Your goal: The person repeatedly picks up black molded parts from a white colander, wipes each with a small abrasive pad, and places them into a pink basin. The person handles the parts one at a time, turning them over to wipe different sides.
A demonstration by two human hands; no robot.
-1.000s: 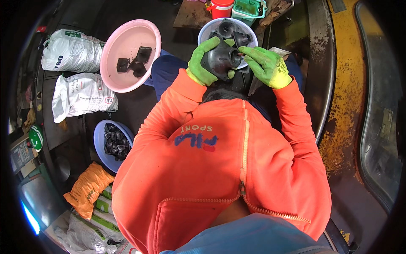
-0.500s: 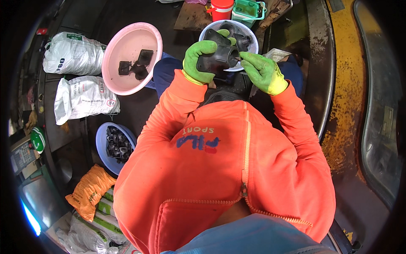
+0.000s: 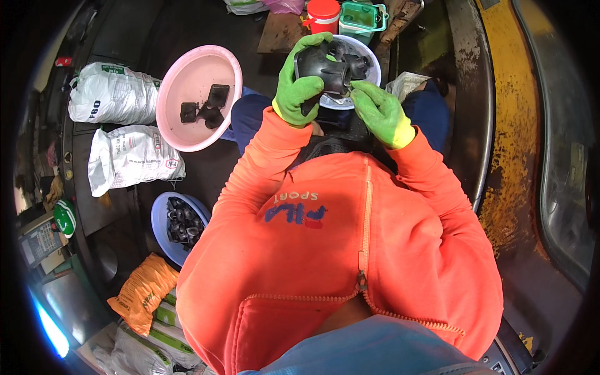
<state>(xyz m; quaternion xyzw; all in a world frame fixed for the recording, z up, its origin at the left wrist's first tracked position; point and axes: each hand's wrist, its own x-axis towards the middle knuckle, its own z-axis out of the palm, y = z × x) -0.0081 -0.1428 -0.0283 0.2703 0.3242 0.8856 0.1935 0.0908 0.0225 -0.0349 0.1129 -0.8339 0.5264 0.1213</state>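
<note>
My left hand (image 3: 294, 90), in a green glove, is wrapped round a black hollow moulded part (image 3: 330, 70) with a round mouth pointing right. At the rim of that mouth, my right hand (image 3: 382, 114), gloved the same way, has its thumb and fingertips pinched together. Whatever lies in this pinch is too small to make out. Just beyond and under the held part is a pale blue-white basin (image 3: 376, 70) with more black parts (image 3: 358, 65) in it. My left hand hides some of the held part.
On the left stands a pink basin (image 3: 177, 74) with a few black parts. Nearer me, a blue basin (image 3: 160, 230) holds several more. White sacks (image 3: 114, 94) and an orange sack (image 3: 140, 290) line the left. A red-lidded container (image 3: 323, 15) and green box (image 3: 359, 15) stand at the back.
The black part has turned in my left hand, and its flat flange no longer faces me. My right fingertips stay at its mouth. The whole view has shifted slightly.
</note>
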